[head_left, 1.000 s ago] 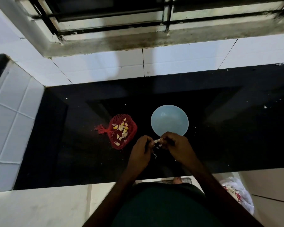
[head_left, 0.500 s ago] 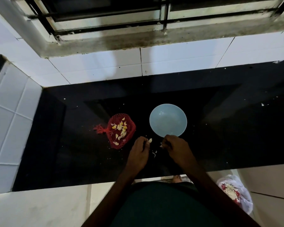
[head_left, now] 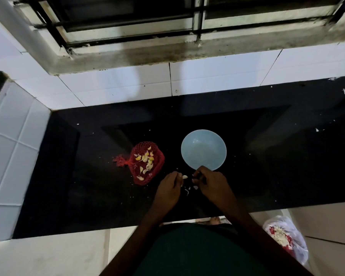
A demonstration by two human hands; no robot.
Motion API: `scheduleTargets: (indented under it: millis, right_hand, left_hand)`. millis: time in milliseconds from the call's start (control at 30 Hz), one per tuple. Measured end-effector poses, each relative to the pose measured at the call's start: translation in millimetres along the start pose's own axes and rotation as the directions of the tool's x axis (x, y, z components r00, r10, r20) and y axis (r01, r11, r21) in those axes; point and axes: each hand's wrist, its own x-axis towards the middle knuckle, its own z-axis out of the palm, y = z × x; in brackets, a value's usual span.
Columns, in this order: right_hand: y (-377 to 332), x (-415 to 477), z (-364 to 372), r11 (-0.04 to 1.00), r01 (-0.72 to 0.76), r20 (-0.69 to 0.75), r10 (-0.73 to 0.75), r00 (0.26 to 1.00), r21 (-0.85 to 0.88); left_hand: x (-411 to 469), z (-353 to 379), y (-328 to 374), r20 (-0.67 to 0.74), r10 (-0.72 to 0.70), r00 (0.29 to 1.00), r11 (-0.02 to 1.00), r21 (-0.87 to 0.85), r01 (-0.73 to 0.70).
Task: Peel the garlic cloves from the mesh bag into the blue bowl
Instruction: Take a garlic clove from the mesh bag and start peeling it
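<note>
A red mesh bag [head_left: 147, 163] lies flat on the black counter [head_left: 88, 196] with several pale garlic cloves showing on it. To its right stands the light blue bowl [head_left: 203, 149], which looks empty. My left hand [head_left: 168, 189] pinches a small white garlic clove [head_left: 185, 176] just below the bowl's near rim. My right hand [head_left: 211, 183] is a short gap to the right, fingers curled round a bit of skin. Loose white peel scraps [head_left: 187, 189] lie on the counter between my hands.
White tiled walls bound the counter at the left and back, under a barred window. Small white flecks dot the counter's right side. A plastic bag [head_left: 285, 238] with red and white contents sits on the floor at the lower right.
My hands were joined on the clove a second ago. They have pulled apart, the clove staying in my left hand, and peel scraps now lie between them.
</note>
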Motion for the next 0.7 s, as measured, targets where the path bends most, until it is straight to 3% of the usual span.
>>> scheduleTargets:
  millis: [100,233,433,700]
  right_hand:
    - [-2,1,2,0.999,0.034,-0.009,-0.034,0.999,0.02]
    - [-11,1,4,0.983,0.041,0.042,-0.049,0.998,0.179]
    - [-12,0,1,0.961,-0.072,-0.045,0.087,0.995,0.268]
    - [-1,-2,9,1.0,0.029,0.016,-0.029,0.999,0.012]
  left_hand:
    - [1,1,-1,-0.009,0.013,1.0,1.0,-0.02,-0.013]
    - [0,3,-3,0.047,0.079,0.996,0.997,0.006,-0.079]
    - [0,5,-2,0.014,0.093,0.996,0.996,0.014,-0.093]
    - [-4,2,-2,-0.002,0.075,0.997,0.995,-0.06,-0.075]
